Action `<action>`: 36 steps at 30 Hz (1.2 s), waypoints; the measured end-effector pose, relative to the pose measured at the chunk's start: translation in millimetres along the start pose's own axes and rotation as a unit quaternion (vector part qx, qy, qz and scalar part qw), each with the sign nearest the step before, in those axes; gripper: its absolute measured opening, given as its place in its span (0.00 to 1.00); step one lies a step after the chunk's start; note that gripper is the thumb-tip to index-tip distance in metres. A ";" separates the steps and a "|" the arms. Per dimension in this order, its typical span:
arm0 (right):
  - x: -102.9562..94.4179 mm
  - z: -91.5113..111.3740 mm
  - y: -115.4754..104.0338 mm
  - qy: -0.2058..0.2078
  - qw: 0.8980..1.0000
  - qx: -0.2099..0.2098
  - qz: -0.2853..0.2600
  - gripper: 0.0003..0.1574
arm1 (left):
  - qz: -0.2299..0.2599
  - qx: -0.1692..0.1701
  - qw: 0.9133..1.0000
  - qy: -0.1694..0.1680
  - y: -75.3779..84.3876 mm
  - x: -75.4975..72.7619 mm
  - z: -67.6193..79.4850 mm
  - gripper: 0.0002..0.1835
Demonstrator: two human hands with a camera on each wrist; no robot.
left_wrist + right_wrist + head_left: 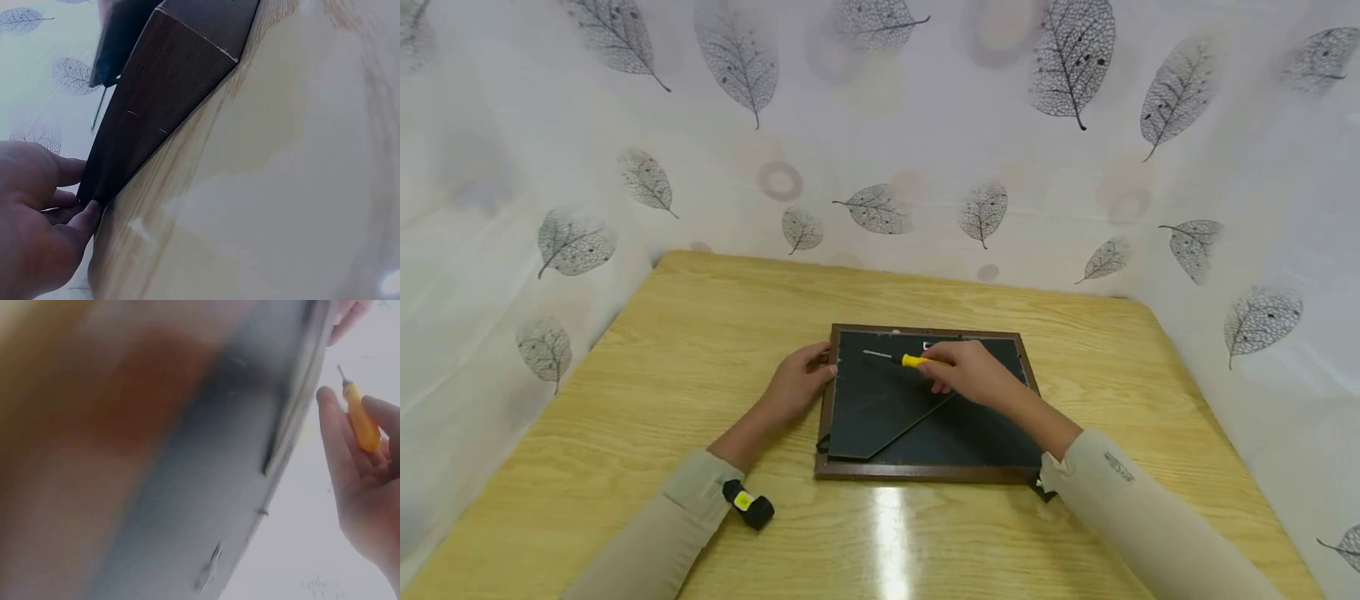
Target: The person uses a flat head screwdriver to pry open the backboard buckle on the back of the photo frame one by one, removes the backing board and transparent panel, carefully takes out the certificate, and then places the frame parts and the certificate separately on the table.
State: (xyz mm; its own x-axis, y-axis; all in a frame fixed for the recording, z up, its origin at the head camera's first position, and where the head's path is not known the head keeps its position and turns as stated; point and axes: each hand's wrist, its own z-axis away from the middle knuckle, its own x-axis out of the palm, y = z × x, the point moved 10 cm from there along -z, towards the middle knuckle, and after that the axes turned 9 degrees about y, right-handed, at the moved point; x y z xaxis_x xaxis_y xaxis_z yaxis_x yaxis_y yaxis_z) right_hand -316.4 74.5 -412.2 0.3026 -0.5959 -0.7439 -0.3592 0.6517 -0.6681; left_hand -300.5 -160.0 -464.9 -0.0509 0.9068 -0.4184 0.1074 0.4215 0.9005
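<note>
A picture frame [925, 473] with a brown rim lies back side up on the table, its black backing showing. My left hand [799, 382] holds the frame's left side; in the left wrist view the left hand [37, 219] has its fingertips against the far end of the dark brown edge [156, 81]. Above the backing, my right hand [973, 372] pinches a screwdriver [913, 361] by its yellow handle, the shaft pointing left. The right wrist view shows the screwdriver [361, 419] between thumb and fingers of the right hand [369, 500].
A black stand flap [880, 408] with a slanted edge lies on the backing. Small metal tabs line the frame's inner edge, one metal piece [214, 557] showing in the right wrist view. Leaf-patterned sheeting [880, 125] walls the wooden table [737, 317] at the back and sides.
</note>
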 end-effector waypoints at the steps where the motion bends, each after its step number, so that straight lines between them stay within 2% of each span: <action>1: -7.0 7.6 2.1 0.017 1.000 0.004 0.006 0.18 | 0.001 -0.001 1.000 -0.001 0.4 0.7 0.3 0.28; 6: -47.0 56.3 22.0 0.109 0.994 0.033 0.001 0.18 | 0.006 -0.012 1.000 -0.015 0.7 3.0 0.8 0.28; 11: -88.1 113.7 52.4 0.193 0.977 0.088 -0.004 0.22 | -0.009 -0.017 1.000 -0.017 1.3 -0.7 2.3 0.28; 14: -104.8 144.2 72.8 0.223 0.967 0.125 0.007 0.25 | -0.012 -0.018 1.000 -0.017 2.2 -4.2 3.2 0.29; 20: -122.8 186.9 104.0 0.242 0.951 0.188 0.038 0.30 | -0.017 -0.021 1.000 -0.014 -1.8 -8.9 5.1 0.29; 26: -144.1 220.9 130.7 0.261 0.933 0.230 0.093 0.33 | -0.012 -0.016 1.000 -0.018 -3.8 -7.0 6.7 0.29; 36: -162.8 260.6 173.0 0.222 0.911 0.300 0.173 0.34 | -0.013 -0.008 1.000 -0.026 0.2 2.2 1.2 0.29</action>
State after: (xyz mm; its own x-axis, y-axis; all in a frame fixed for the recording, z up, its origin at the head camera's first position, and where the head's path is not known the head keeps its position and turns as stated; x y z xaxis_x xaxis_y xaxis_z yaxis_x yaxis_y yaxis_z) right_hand -197.7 406.6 -411.1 -0.1729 -0.3512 -0.9202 0.2225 0.8962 -0.3839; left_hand -299.4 -157.8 -465.8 -0.0017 0.8948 -0.4465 0.0916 0.4448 0.8910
